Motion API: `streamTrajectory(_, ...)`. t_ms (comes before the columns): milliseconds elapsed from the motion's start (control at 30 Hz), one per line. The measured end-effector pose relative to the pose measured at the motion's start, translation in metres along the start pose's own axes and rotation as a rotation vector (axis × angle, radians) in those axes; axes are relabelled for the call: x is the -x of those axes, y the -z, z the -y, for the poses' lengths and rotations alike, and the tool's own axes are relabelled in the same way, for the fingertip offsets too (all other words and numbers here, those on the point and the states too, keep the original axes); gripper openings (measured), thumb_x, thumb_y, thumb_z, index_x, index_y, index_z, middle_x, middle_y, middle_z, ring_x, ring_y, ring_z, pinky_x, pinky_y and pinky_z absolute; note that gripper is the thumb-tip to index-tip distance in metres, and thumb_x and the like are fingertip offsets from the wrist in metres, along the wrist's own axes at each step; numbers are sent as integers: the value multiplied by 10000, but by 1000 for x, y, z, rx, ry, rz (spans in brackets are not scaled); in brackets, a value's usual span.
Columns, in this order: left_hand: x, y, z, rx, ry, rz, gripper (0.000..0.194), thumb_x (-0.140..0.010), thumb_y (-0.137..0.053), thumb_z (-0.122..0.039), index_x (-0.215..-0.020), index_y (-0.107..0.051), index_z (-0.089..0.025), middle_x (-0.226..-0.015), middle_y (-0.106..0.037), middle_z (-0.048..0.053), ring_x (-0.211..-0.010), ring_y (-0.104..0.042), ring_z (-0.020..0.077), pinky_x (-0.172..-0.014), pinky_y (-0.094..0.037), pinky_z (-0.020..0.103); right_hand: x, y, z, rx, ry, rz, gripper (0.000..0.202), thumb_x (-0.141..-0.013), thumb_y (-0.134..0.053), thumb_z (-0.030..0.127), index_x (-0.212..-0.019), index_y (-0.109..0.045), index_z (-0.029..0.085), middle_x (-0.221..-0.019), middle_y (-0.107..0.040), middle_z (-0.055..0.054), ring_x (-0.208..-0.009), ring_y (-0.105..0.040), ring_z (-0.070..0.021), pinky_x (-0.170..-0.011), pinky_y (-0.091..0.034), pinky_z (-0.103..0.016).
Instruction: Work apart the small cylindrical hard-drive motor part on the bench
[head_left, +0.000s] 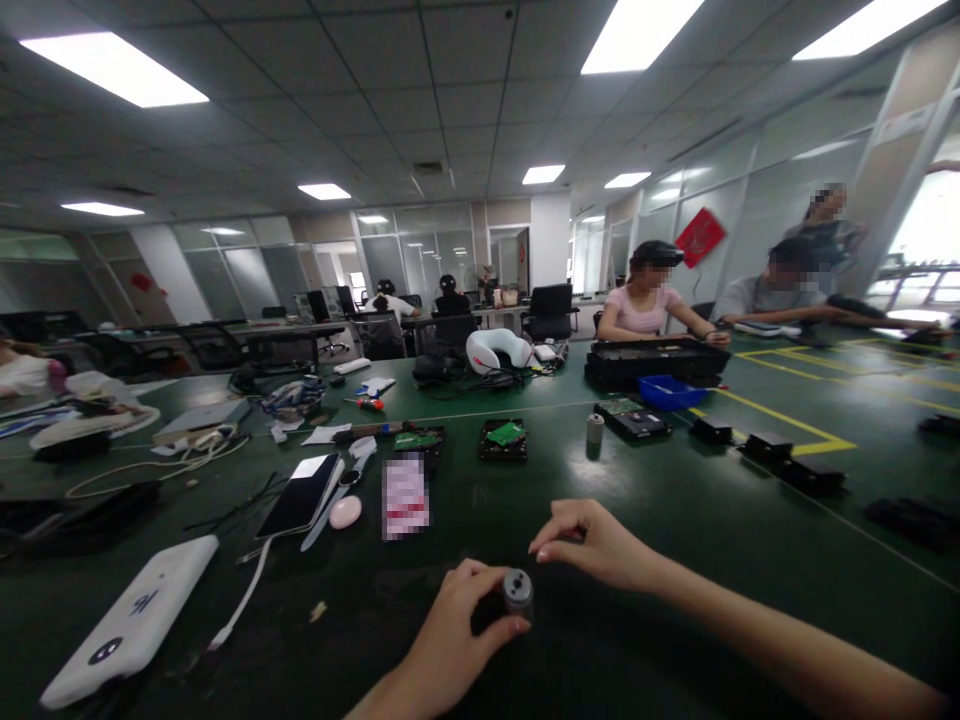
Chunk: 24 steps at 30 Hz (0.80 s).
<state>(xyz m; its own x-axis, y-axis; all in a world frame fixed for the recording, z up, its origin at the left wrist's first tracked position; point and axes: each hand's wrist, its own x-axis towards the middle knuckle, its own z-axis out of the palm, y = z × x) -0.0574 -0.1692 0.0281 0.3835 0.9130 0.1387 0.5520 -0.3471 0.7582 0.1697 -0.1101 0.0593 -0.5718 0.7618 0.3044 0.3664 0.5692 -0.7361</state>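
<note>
Near the front of the dark green table, my left hand [461, 635] has its thumb and fingers around a small grey metal cylinder [518, 590]. The cylinder stands upright, and dark holes show in its top face. To the right and a little farther off is my right hand [592, 540], apart from the cylinder. Its thumb and fingertips are pinched together; whatever they may hold is too small to make out. A second metal cylinder [595, 430] stands upright farther back on the table, beside a hard drive [636, 418].
Left of my hands lie a white power bank [131, 620], a phone [301, 495], a watch [352, 475] and a pink round object [346, 512]. Another hard drive [504, 440] is ahead. A blue tray [671, 392] and black blocks [765, 447] lie to the right. A person [652, 300] sits across the table.
</note>
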Motion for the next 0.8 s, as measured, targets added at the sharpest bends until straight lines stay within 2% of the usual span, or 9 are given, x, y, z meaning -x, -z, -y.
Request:
streamTrajectory(133,0,1,-1,-1,0,7,292,-804,-677,-350,-1091,-653,-299,-1060,-617,24,-1015,-538,225,-915,-395,347,5,4,-29,76,54,235,175,-781,-703,386,-862,-771,245,-701,-647,-8,-682,-523,-131,-619,-365,-232)
streamTrajectory(200,0,1,-1,-2,3,4,286,-801,-680,-352,-1081,-656,-296,-1052,-617,24,-1009,-538,224,-911,-398,345,6,0,-40,113,73,294,161,-781,-704,383,-856,-771,257,-709,-676,3,-683,-538,-125,-641,-368,-229)
streamTrajectory(333,0,0,-2,5,5,2,268,-805,-677,-341,-1069,-657,-300,-1048,-613,17,-1013,-537,218,-911,-397,337,7,-5,-46,110,52,297,184,-753,-721,410,-849,-770,260,-710,-679,21,-637,-546,-102,-602,-359,-208)
streamTrajectory(533,0,0,-2,10,15,9,292,-798,-685,-337,-1086,-653,-300,-1059,-604,22,-1017,-538,215,-915,-403,330,7,-8,-45,47,-78,257,353,-624,-781,506,-715,-735,168,-669,-694,16,-556,-538,-87,-536,-344,-198)
streamTrajectory(633,0,1,-2,3,16,8,304,-797,-684,-341,-1097,-650,-302,-1066,-603,24,-1020,-537,217,-919,-403,335,8,-10,-46,50,-115,246,399,-632,-757,545,-688,-716,152,-680,-709,1,-556,-556,-95,-528,-349,-204)
streamTrajectory(800,-1,2,-3,1,27,2,298,-793,-683,-345,-1086,-656,-295,-1062,-604,29,-1016,-537,225,-919,-410,345,8,-12,-46,79,-92,230,386,-652,-742,547,-678,-714,162,-709,-729,-4,-585,-595,-112,-559,-376,-220)
